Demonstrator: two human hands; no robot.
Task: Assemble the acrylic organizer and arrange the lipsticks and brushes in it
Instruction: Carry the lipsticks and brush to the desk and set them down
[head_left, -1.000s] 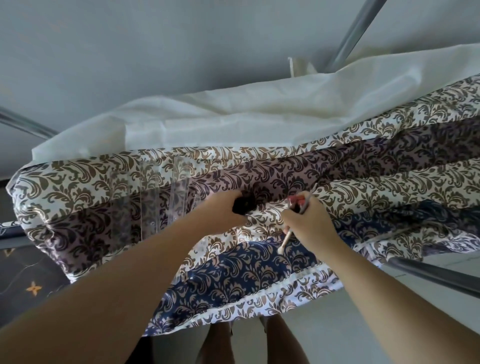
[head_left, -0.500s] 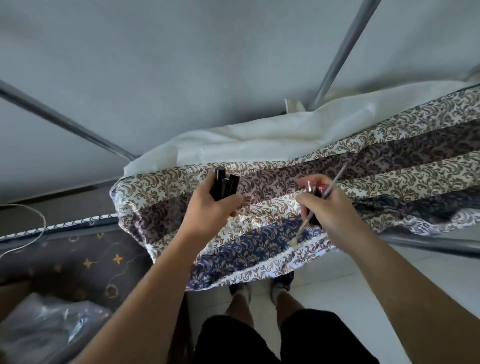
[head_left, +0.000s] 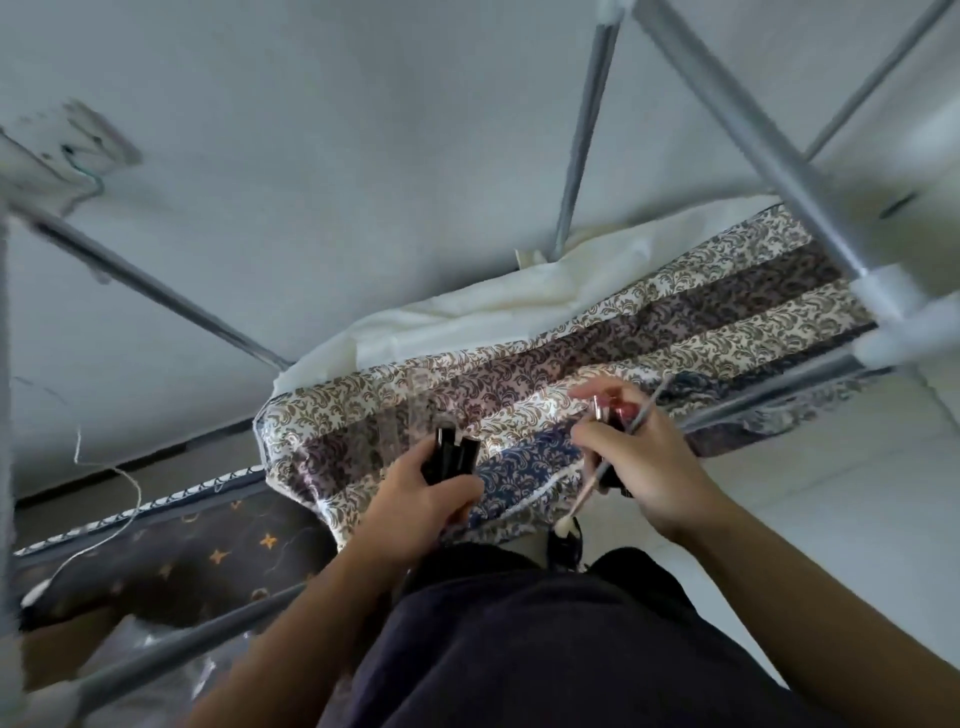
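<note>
My left hand (head_left: 415, 499) grips a bunch of black lipstick tubes (head_left: 451, 457), their ends sticking up past my fingers. My right hand (head_left: 644, 457) holds a thin makeup brush (head_left: 597, 478) with its pale tip pointing down, together with pink and red lipsticks (head_left: 608, 408). Both hands hover over the near edge of a patterned cloth (head_left: 519, 405). Clear acrylic organizer pieces (head_left: 410, 415) stand faintly visible on the cloth, just beyond my left hand.
A white sheet (head_left: 493, 317) lies behind the patterned cloth. Grey metal frame poles (head_left: 779, 150) cross overhead at right and another pole (head_left: 156, 291) at left. A dark star-patterned mat (head_left: 197, 556) and clear plastic wrap (head_left: 140, 654) lie low left. White floor (head_left: 831, 519) spreads at right.
The view has pulled back and tilted down, so the cloth looks smaller. Both hands have drawn back toward the cloth's near edge, still holding the lipsticks and brush.
</note>
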